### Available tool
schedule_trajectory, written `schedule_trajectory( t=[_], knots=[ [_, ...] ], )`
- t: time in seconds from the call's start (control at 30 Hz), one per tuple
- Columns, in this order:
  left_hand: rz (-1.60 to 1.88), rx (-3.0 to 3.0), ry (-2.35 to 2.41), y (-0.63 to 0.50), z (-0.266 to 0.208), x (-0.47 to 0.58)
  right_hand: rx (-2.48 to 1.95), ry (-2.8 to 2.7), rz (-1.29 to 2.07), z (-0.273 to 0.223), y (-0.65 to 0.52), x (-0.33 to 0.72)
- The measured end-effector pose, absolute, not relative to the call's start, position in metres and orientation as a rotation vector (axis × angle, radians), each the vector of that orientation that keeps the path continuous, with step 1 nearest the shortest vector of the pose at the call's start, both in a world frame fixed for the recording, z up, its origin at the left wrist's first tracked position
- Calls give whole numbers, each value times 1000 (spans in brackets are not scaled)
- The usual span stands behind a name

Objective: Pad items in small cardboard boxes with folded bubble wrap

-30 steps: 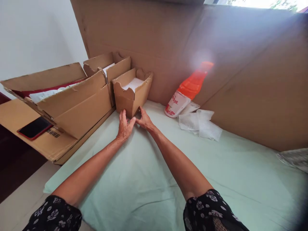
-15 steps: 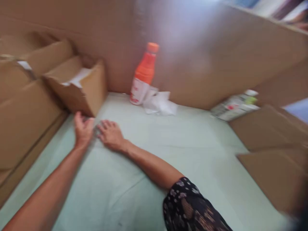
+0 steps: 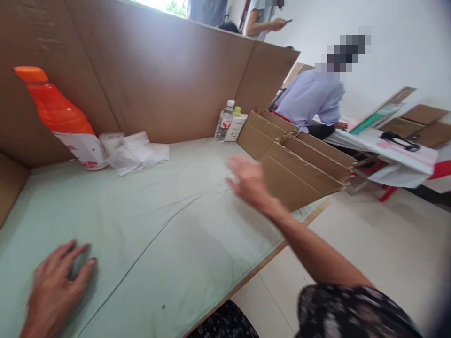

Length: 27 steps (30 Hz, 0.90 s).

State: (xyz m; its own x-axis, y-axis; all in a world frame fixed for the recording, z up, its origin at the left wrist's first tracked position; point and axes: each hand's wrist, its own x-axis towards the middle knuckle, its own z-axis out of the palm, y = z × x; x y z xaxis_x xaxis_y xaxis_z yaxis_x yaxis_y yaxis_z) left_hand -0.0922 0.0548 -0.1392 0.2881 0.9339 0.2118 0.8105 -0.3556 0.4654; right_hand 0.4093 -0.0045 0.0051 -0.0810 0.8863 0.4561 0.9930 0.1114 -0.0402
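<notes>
My left hand (image 3: 58, 279) rests low on the pale green tabletop cloth (image 3: 141, 249), fingers apart and nothing in them. Beside the cardboard boxes on the right is my right hand (image 3: 246, 180), somewhat blurred, with its thumb held away from the stretched fingers and no object visible in it. Those boxes, a nearer cardboard box (image 3: 299, 176) and a farther one (image 3: 259, 136), stand open at the table's right end. Just behind them are a clear water bottle (image 3: 222, 126) and a white bottle with a green cap (image 3: 236, 126).
An orange bottle (image 3: 66, 115) leans at the back left, next to crumpled white tissues (image 3: 141, 152). A tall cardboard wall (image 3: 169, 80) closes off the back. Past the table edge, a seated person (image 3: 310, 98) works at another table (image 3: 398, 155); another person (image 3: 260, 21) stands farther back.
The view has swung right. My hands, earlier close together by the left boxes, are now far apart: the right beside the right-hand boxes, the left low on the cloth.
</notes>
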Motion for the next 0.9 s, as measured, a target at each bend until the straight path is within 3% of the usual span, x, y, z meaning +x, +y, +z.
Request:
schedule_trajectory(
  t=[0.13,0.27,0.53,0.7,0.8,0.9],
  knots=[
    [909,2320,1390,13,-144,-29,-2296,-1494,-820,47,-57,544],
    [862,2339,1300,3,-128,-8,-2571,-1252,-566,47,-72,597],
    [919,1991,1396,3,-91,-24,-2047,-1978,-685,58,-52,417],
    [927,1930,1334,-9,-73,-21,-1401,-2370,-36,73,-52,301],
    [948,1857,1270,-17,-74,-29,-1236,-2209,186,81,-63,291],
    [986,1776,1280,-23,-82,-38,-1461,-1770,136,63,-62,319]
  ],
)
